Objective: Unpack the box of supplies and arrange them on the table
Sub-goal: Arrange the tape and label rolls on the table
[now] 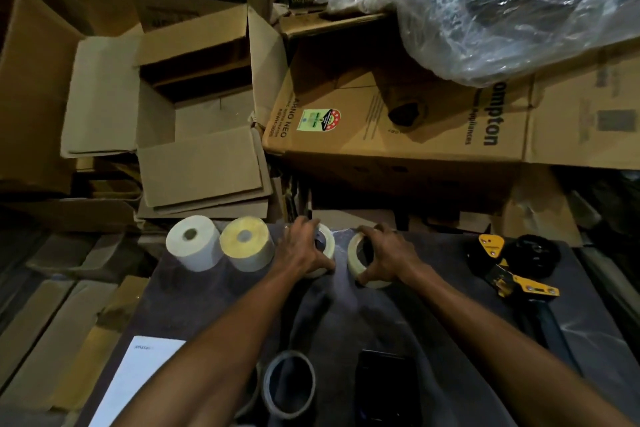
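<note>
The person's left hand (304, 250) curls its fingers (320, 262) over a roll of clear tape (325, 243), gripping it on the dark surface (398, 322). The right hand (388, 258) does the same with a second tape roll (356, 258) just beside the first, fingers wrapped over its rim. Both rolls stand tilted on edge, close together but apart.

To the left of them stand a white paper roll (194, 243) and a yellowish paper roll (247, 243), upright and touching each other. At the right lies a yellow and black tape dispenser (516, 274). Near the person sit a grey tape roll (289, 385), a white sheet (138, 374) and a dark flat object (too dim to identify) (386, 385).

Beyond the surface, the open cardboard box (194, 104) sits with its flaps spread, among other cartons, one of which carries a plastic-wrapped bundle (512, 7).
</note>
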The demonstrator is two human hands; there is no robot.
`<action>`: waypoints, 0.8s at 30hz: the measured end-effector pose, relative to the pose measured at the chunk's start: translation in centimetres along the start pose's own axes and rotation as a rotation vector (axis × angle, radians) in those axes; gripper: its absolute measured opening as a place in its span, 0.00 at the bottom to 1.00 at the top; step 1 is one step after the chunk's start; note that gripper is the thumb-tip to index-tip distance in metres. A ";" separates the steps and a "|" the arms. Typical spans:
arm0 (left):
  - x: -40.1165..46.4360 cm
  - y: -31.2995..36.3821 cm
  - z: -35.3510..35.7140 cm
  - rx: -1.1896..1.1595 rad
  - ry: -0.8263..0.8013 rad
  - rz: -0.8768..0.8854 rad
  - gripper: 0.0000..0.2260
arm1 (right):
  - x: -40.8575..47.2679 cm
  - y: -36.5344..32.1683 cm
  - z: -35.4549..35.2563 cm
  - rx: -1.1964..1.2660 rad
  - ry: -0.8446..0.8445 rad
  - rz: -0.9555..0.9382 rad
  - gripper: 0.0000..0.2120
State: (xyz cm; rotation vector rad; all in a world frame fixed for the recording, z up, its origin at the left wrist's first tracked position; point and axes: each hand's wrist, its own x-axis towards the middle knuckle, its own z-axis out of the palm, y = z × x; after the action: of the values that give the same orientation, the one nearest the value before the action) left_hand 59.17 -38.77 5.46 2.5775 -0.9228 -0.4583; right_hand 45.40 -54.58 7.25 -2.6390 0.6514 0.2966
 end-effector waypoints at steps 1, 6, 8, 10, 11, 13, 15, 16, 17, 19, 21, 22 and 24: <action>0.1 0.1 0.0 0.000 0.003 -0.004 0.48 | 0.2 0.1 0.0 0.003 -0.003 0.001 0.54; 0.3 -0.2 0.3 -0.009 -0.010 -0.002 0.49 | 1.4 0.0 -0.2 -0.021 -0.016 0.053 0.58; 0.2 -0.4 0.3 -0.037 -0.008 0.005 0.48 | 1.6 -0.1 -0.1 -0.018 0.000 0.070 0.60; 0.0 -0.5 0.3 -0.065 -0.015 0.002 0.47 | 1.4 -0.2 0.2 -0.016 0.006 0.069 0.60; -0.1 -0.6 0.4 -0.063 -0.011 0.012 0.47 | 1.3 -0.1 0.2 -0.016 0.002 0.069 0.60; -0.7 -0.5 0.2 -0.032 -0.006 0.025 0.47 | 1.2 -0.1 0.4 -0.010 -0.009 0.065 0.60; -1.6 -0.3 -0.4 0.003 -0.013 0.018 0.47 | 1.0 -0.1 0.5 0.009 -0.016 0.061 0.60; -2.0 -0.1 -0.7 0.014 -0.014 0.012 0.46 | 0.9 0.0 0.6 0.016 -0.018 0.057 0.60; -2.4 -0.1 -1.0 0.013 -0.012 0.005 0.45 | 0.7 0.0 0.7 0.022 -0.021 0.055 0.60; -3.4 0.0 -1.7 0.005 0.000 0.001 0.42 | 0.1 -0.2 0.7 0.039 -0.022 0.059 0.61; -4.6 0.3 -2.5 0.007 0.031 0.029 0.35 | -0.7 -0.4 0.3 0.066 -0.009 0.061 0.59; -5.3 0.5 -2.8 0.003 0.041 0.044 0.32 | -1.3 -0.6 0.1 0.076 0.004 0.055 0.57; -6.7 1.1 -3.4 -0.015 0.049 0.066 0.27 | -2.6 -1.0 -0.4 0.098 0.047 0.028 0.51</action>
State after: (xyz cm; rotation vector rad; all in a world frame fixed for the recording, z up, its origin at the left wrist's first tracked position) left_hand 55.07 -34.34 10.13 2.5250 -0.9802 -0.3801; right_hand 43.64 -52.91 8.66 -2.5516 0.7010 0.2057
